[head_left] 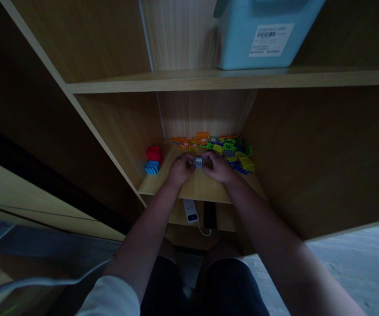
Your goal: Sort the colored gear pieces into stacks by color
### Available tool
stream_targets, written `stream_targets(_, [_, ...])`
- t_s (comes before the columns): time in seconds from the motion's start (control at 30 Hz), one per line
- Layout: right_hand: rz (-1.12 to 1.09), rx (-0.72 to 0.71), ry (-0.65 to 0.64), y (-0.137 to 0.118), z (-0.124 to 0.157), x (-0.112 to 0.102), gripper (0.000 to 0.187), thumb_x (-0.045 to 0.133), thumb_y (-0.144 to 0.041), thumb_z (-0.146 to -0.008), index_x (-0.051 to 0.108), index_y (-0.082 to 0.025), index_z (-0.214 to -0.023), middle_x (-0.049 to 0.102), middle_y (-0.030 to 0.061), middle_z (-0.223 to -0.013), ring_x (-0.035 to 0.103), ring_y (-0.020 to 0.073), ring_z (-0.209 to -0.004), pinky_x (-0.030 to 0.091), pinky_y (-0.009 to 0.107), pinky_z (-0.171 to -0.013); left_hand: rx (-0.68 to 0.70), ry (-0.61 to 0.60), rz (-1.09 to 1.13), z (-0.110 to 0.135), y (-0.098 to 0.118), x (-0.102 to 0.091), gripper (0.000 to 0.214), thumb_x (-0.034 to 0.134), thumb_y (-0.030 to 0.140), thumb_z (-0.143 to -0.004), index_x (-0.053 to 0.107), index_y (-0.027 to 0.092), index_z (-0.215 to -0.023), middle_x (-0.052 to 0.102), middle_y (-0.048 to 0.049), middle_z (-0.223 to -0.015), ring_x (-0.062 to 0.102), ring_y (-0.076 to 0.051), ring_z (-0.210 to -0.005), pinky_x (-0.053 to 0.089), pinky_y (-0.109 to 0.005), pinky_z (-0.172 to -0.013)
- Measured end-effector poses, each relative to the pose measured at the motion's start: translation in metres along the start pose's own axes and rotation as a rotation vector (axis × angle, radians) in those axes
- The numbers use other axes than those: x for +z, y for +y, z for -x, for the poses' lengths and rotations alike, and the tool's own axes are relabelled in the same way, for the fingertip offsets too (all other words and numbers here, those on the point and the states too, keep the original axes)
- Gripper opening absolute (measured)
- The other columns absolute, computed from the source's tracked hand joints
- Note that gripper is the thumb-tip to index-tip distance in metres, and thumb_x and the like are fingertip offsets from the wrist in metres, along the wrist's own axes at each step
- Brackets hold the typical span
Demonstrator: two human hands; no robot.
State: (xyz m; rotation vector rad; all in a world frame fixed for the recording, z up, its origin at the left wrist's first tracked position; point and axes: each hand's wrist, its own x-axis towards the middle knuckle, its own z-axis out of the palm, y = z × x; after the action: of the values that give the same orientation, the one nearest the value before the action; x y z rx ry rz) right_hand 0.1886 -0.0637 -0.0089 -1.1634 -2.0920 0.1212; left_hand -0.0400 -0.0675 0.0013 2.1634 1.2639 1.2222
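Note:
On the middle shelf, a small grey toothed building piece [198,162] sits between my two hands. My left hand [182,168] closes on its left side with fingers curled. From the other side my right hand [219,166] grips it between thumb and fingers. Behind and to the right lies a heap of yellow, green and blue building pieces [234,153]. Orange pieces [203,138] lie along the back wall. At the shelf's left stand a red block of pieces [154,153] and a light blue block of pieces [152,167].
A light blue plastic bin [258,39] with a label stands on the shelf board [189,82] above. Below, a white power bank [190,211] with a cable lies beside a dark flat object [209,215]. Wooden side walls [308,153] enclose the shelf.

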Motion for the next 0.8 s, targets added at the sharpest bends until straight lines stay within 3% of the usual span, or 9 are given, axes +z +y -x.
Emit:
stream_targets(0.47, [0.009, 0.035, -0.033, 0.0001, 0.0008, 0.0008, 0.052, 0.072, -0.021, -0.082, 0.062, -0.027, -0.133, 0.073, 0.0108, -0.132, 0.067, 0.0337, -0.126, 0.051, 0.053, -0.113, -0.029, -0.014, 0.009, -0.0001, 0.0015, -0.0006, 0.031, 0.072, 0.006, -0.081, 0.067, 0.023, -0.106, 0.075, -0.0014, -0.093, 0.071, -0.018, -0.085, 0.055, -0.033, -0.082])
stream_targets(0.8, [0.038, 0.025, -0.033, -0.0025, 0.0007, -0.0002, 0.048, 0.070, -0.025, -0.086, 0.060, -0.024, -0.134, 0.075, 0.0114, -0.129, 0.068, 0.0336, -0.124, 0.052, 0.053, -0.112, -0.005, -0.001, -0.015, -0.0002, 0.0019, -0.0006, 0.028, 0.071, 0.008, -0.082, 0.068, 0.023, -0.105, 0.076, -0.0021, -0.093, 0.071, -0.019, -0.086, 0.055, -0.033, -0.083])
